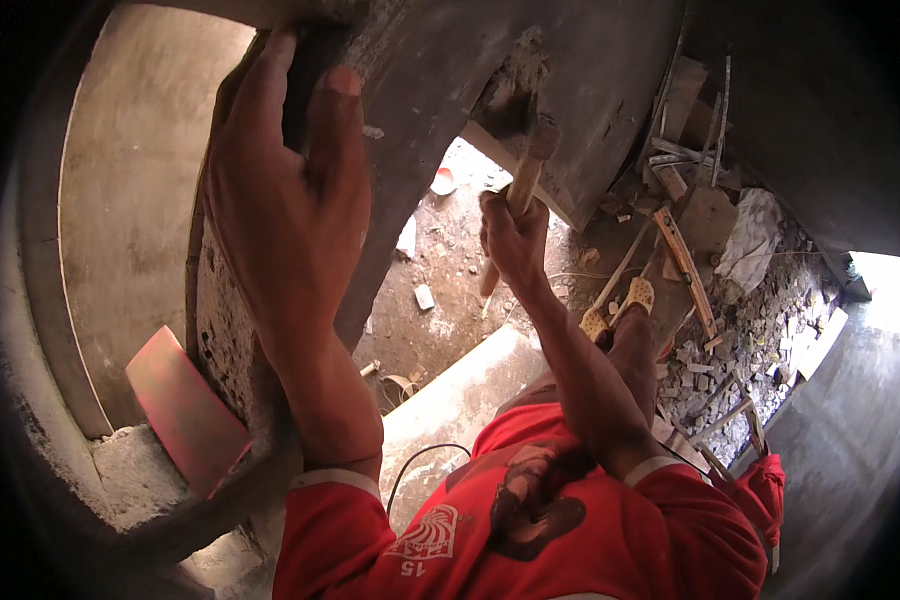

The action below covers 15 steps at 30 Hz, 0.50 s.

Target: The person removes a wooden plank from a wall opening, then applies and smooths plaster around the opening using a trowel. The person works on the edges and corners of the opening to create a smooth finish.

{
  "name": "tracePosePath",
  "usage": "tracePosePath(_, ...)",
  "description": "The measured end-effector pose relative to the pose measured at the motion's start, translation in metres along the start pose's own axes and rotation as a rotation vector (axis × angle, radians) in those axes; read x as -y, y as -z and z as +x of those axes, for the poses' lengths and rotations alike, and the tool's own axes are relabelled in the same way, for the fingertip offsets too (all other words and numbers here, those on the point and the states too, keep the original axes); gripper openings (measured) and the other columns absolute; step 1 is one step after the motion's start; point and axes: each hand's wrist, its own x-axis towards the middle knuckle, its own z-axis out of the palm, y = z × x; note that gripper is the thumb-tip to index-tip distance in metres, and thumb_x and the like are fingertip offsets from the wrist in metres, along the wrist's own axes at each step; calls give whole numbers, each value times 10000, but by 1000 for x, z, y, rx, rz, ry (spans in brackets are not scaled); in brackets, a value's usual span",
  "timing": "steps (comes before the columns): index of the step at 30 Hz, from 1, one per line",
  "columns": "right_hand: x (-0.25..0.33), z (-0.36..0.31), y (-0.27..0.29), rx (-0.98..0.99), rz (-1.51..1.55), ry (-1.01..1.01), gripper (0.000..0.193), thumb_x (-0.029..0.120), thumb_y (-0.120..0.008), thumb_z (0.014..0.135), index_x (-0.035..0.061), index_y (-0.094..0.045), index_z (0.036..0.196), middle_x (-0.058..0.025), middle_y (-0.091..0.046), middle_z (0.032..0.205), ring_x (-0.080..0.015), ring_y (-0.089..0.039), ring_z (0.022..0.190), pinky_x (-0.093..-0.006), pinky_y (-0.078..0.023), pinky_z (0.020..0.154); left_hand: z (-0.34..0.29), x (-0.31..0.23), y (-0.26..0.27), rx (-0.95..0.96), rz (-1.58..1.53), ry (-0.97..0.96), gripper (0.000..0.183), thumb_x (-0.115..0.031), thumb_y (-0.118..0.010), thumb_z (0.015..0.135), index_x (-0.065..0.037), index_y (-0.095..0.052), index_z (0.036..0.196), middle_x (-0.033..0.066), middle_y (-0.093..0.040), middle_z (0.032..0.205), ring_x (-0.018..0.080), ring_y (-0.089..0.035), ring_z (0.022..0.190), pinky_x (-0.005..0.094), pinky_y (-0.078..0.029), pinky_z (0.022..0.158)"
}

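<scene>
My right hand is closed round the wooden handle of a hammer. The dark hammer head points up, close to a rough, broken patch in the grey concrete wall. On the left, my left hand is raised against the edge of that wall, its thumb and a finger stretched upward and apart. Its other fingers are mostly hidden, and I see no tool in it.
A reddish flat panel leans on a dusty ledge at the left. Below are a pale slab, a black cable and my yellow sandals. Rubble, timber strips and a whitish sack lie right.
</scene>
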Motion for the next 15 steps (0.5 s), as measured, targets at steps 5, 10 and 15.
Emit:
tracePosePath(5, 5, -1, 2, -67, 3, 133, 222, 26, -580, 970, 79, -507, 768, 9, -492, 578, -66, -452, 443, -252, -356, 398, 2, 3, 0, 14, -11, -6, 432, -338, -620, 1037, -31, -643, 1340, 177, -697, 1234, 297, -700, 1059, 377, -529, 915)
tracePosePath(10, 5, -4, 0, -16, -105, 237, 254, 16, -543, 958, 81, -485, 720, 30, -440, 545, -59, -420, 429, -248, -334, 392, 0, 0, 1, 21, -31, 8, 434, -343, -616, 1039, -29, -643, 1337, 176, -699, 1231, 306, -693, 1076, 379, -520, 934)
tracePosePath(15, 15, -10, -10, -131, 154, -15, 199, 60, -594, 959, 84, -505, 782, 29, -453, 565, -57, -408, 412, -254, -334, 380, -1, 1, 0, 19, -22, 4, 449, -358, -613, 1039, -32, -638, 1346, 182, -698, 1233, 304, -689, 1085, 378, -515, 935)
